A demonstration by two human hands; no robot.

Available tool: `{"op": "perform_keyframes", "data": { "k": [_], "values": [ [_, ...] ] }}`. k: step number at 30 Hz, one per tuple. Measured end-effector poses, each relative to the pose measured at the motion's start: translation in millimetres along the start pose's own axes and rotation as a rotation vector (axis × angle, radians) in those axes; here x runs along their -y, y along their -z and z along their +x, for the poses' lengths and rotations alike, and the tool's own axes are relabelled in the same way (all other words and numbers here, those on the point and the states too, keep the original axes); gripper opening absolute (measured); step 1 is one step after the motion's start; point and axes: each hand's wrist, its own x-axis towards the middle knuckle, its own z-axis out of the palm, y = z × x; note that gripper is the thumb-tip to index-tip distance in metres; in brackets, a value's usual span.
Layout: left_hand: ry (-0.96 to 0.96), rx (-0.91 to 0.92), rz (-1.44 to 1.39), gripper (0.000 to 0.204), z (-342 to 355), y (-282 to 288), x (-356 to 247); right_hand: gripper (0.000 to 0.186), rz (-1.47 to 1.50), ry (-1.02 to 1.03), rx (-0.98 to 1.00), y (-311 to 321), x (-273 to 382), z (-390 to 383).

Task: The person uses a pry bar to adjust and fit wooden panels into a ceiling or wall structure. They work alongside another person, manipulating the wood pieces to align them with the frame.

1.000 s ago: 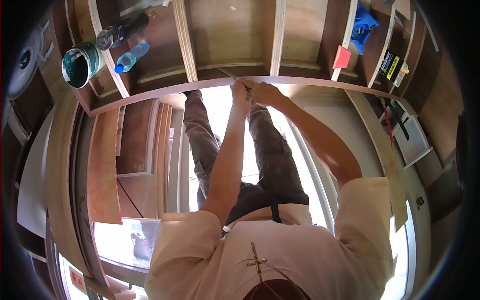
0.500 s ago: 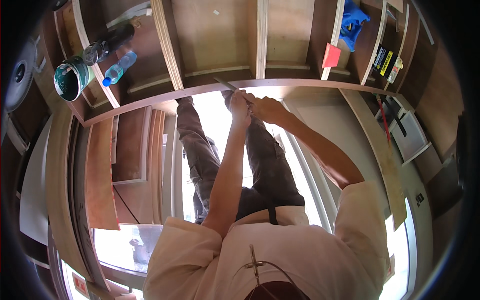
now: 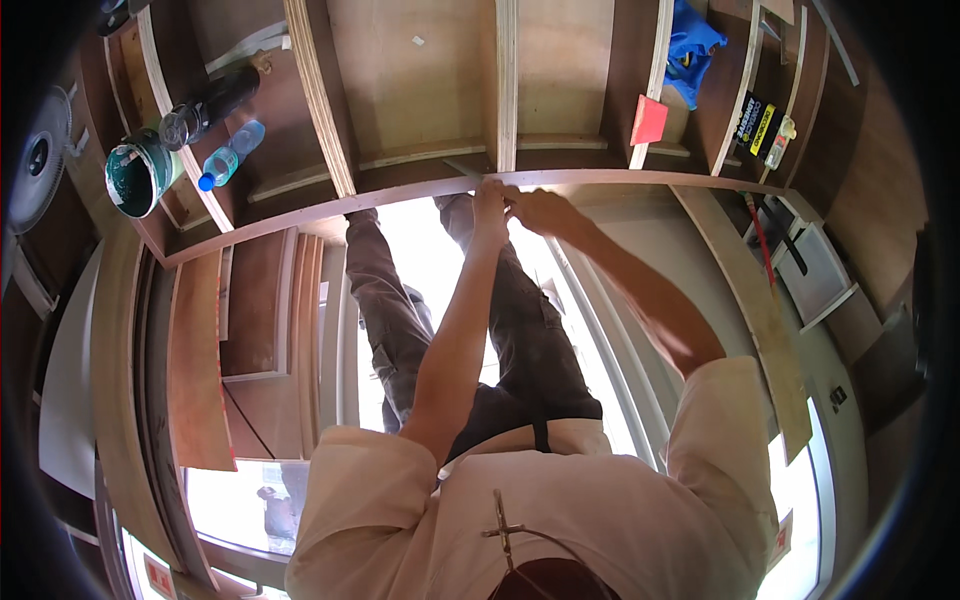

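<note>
Both hands meet at the front edge of the wooden shelf unit. The left hand (image 3: 490,198) has its grip pinched together on the near end of a thin pencil-like tool (image 3: 463,168); whether the fingers fully clamp it can't be told, too small in the head view. The right hand (image 3: 538,210) sits just beside it at approx. 3 o'clock, touching the left, fingers curled; what it holds, if anything, is hidden. From the grip the tool's long axis runs toward approx. 10 o'clock, tip resting on or just above the curved front rail (image 3: 600,180) of the shelf unit, close to the upright plywood divider (image 3: 507,85) that rises at 12 o'clock. The rail's own long axis runs 9-to-3 across the view, so the tool lies at a slant to it. The left hand is nearer the tool, the right w/in touch as support. Farther out: at 10 o'clock, well apart, a green paint can (image 3: 138,176), a dark bottle (image 3: 208,106) & a blue-capped bottle (image 3: 229,153) in a side compartment; at 2 o'clock a red card (image 3: 648,120) & blue cloth (image 3: 698,45).
</note>
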Motion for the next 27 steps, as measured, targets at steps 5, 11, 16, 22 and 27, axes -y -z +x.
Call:
{"op": "perform_keyframes", "data": {
  "k": [5,11,16,22,27],
  "values": [
    [0.004,0.059,0.035,0.024,3,-10,14,0.049,0.061,-0.063,0.027,-13,-20,-1],
    [0.012,0.057,0.066,0.020,-3,-16,30,0.043,-0.013,-0.135,0.059,2,-6,-29],
    [-0.003,0.035,0.103,0.031,6,-16,27,0.050,0.026,-0.068,0.035,4,-20,-20],
    [-0.045,0.076,0.078,0.050,-65,52,-9,0.058,-0.098,-0.151,0.028,-17,20,-24],
    [-0.271,0.114,0.151,0.043,-58,140,12,0.055,-0.225,-0.118,0.059,-24,51,-9]
  ]
}}
